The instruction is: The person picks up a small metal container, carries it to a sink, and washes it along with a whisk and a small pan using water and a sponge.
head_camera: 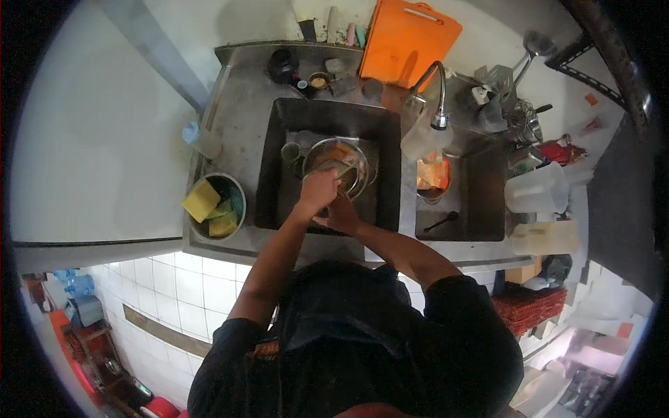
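Note:
In the left basin of a metal double sink (265, 209) sits a round metal pot (364, 162) with orange-tinted content or reflections inside. My left hand (320, 188) is closed over the near side of the pot, and a thin utensil handle (349, 170) sticks out from it over the pot. Just to the right and nearer my body, my right hand (341, 215) lies close against it; what its fingers touch is hidden. A small greenish cup (291, 152) stands left of the pot in the basin.
An orange cutting board (407, 44) leans on the wall behind the faucet (440, 117). The right basin holds a metal bowl (434, 177) and a dark spoon (441, 222). At left stands a tub with yellow sponges (201, 201); at right, a translucent plastic pitcher (537, 189).

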Motion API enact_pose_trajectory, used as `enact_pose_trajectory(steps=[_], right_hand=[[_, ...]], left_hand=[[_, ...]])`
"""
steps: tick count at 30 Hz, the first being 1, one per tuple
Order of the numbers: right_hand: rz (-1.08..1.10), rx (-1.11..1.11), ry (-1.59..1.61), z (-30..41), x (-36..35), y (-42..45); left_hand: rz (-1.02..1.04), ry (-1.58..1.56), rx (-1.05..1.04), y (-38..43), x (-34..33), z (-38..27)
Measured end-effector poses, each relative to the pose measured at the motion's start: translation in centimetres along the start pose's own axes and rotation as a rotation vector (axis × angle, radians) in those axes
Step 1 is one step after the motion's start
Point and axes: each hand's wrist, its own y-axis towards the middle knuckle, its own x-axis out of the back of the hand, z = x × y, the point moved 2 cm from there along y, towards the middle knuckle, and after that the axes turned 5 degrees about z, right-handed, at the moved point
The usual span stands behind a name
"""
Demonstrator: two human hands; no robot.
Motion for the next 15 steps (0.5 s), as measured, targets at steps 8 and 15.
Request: enact_pose_trajectory(steps=[8,15], right_hand=[[-0.286,-0.695,0.346,-2.4,-0.5,5.5],[-0.474,-0.552,0.661,0.9,-1.6,6.3]], left_hand=[[-0.058,-0.841,0.090,2.6,2.8,3.4],[-0.172,-2.078,0.346,-0.3,-4.6,5.7]])
